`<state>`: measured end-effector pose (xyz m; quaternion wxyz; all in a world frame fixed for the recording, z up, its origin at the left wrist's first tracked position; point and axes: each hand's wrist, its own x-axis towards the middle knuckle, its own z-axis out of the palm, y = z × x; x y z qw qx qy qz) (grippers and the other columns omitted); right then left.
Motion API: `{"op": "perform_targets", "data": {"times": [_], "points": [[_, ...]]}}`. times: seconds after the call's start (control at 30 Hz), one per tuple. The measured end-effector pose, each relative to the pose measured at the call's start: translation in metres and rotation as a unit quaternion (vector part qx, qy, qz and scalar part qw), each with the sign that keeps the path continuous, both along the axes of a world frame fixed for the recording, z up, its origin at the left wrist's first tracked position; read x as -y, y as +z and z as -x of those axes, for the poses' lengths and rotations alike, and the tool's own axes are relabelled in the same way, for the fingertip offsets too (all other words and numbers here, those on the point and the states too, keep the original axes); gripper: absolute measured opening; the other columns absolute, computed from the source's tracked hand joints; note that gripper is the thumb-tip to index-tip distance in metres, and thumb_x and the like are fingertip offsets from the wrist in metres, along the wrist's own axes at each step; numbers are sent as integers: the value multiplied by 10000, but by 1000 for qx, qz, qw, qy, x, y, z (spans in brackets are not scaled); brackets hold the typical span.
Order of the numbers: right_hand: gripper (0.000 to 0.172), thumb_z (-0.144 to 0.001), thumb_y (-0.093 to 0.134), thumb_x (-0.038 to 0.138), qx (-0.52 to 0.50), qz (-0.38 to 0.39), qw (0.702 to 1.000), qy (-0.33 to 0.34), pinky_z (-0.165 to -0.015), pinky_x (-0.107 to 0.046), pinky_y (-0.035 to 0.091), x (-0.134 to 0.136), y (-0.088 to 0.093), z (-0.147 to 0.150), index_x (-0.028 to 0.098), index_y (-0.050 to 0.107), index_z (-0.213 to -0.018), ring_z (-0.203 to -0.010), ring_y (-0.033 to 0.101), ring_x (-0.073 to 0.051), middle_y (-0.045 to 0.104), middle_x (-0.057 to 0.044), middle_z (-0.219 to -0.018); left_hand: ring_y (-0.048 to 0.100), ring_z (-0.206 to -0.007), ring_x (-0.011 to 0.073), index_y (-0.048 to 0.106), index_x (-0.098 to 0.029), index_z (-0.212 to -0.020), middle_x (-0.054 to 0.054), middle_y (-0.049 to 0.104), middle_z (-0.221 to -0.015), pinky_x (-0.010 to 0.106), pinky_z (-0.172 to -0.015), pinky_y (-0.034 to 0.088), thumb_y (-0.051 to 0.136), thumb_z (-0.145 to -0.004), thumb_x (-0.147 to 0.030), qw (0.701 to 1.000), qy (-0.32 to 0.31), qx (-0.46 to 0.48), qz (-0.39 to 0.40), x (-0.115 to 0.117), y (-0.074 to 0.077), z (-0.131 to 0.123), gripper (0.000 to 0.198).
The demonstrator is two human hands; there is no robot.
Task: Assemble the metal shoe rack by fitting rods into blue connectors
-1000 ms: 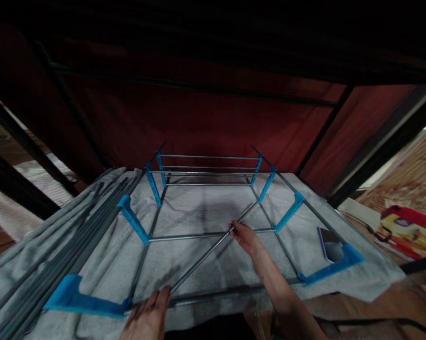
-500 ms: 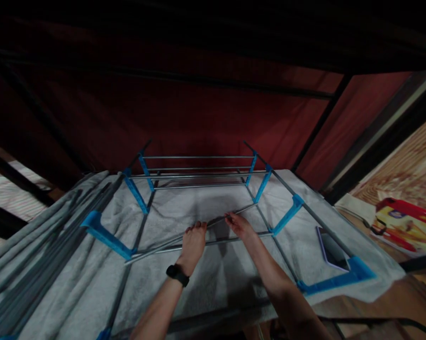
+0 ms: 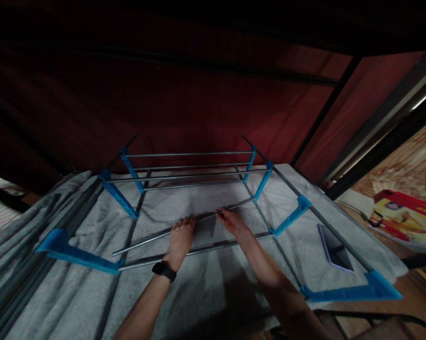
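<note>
A rack frame of grey metal rods and blue plastic brackets (image 3: 291, 216) lies on a grey towel (image 3: 206, 293). A loose metal rod (image 3: 142, 241) slants across its middle, from lower left up toward a far blue bracket (image 3: 263, 182). My left hand (image 3: 180, 238), with a black watch on the wrist, is closed on the rod near its middle. My right hand (image 3: 232, 222) grips the same rod a little further right. Just below both hands a fitted crossbar (image 3: 206, 249) runs between two blue brackets.
A phone (image 3: 335, 248) lies face up on the towel at the right, inside the frame's right rail. Several spare grey rods (image 3: 18, 278) lie bundled at the left. A red and yellow box (image 3: 404, 217) sits at the right. Dark red fabric walls and black poles stand behind.
My left hand came up from the near end of the rod to its middle. The rod swung from a steep diagonal to a flatter slant and moved further away.
</note>
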<state>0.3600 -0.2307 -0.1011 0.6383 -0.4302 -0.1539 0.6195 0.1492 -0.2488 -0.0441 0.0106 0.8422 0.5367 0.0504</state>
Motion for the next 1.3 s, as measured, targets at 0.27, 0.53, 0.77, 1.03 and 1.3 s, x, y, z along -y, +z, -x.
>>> {"op": "perform_targets", "data": {"times": [0.27,0.53,0.77,1.03,1.3], "points": [[55,-744,678,184,-7,-36,999,22,-934,-318,496,-8,-12,-7,220,655,-708,-884,663,-149,695,26,-776,637,-1026,254,566,-151,-1297,167,643,-1159,392,-896,472,337,-914,-44,1000,-14,-19,-4,-15,-3,-2,459],[76,-700,702,169,-11,-22,999,21,-924,-335,519,-14,-27,-11,222,659,-733,-891,663,-163,712,28,-781,627,-1043,248,591,-175,-1254,131,649,-1167,379,-903,467,341,-916,-51,1000,-16,-22,-11,-24,-14,-1,438],[90,-705,703,179,23,-17,999,17,-892,-352,545,-19,-30,-11,233,633,-706,-881,674,-187,708,11,-769,642,-994,243,589,-199,-1259,108,668,-1117,387,-870,479,322,-925,-56,999,-19,-26,-34,-27,-23,0,451],[70,-737,671,177,34,-13,999,32,-912,-362,534,-21,-27,-13,234,633,-722,-914,671,-190,698,7,-769,645,-985,236,565,-214,-1295,99,671,-1117,380,-860,481,323,-925,-49,999,-22,-21,-42,-30,-21,-2,473],[81,-725,681,192,44,-3,999,28,-911,-380,529,-21,-26,-14,239,615,-730,-931,658,-202,695,3,-780,639,-990,226,583,-223,-1268,92,669,-1143,378,-882,465,321,-921,-34,999,-26,-24,-37,-34,-20,-1,475]]}}
